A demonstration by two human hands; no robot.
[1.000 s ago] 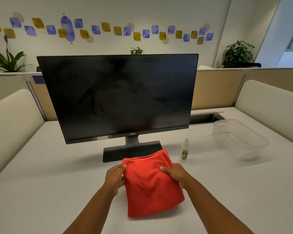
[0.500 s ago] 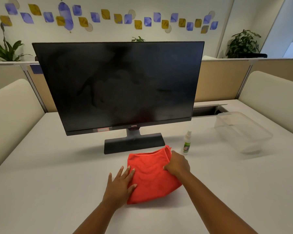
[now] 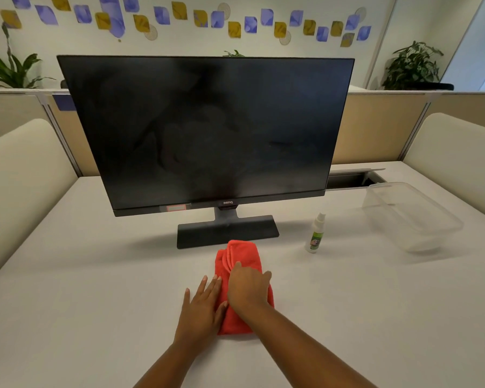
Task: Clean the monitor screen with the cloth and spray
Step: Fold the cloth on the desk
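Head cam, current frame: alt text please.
Both hands, left and right, press flat on a folded red cloth on a desk, before a smudged monitor; spray bottle and clear tub at right.

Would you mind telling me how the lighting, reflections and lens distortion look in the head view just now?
Head view: soft, even light; the monitor casts a faint shadow on the table under its base. The dark screen shows hazy smears and dim reflections, no hard glare. Wide-angle bending splays the partitions outward. Both hands and the cloth look sharp; the clear tub has low contrast.
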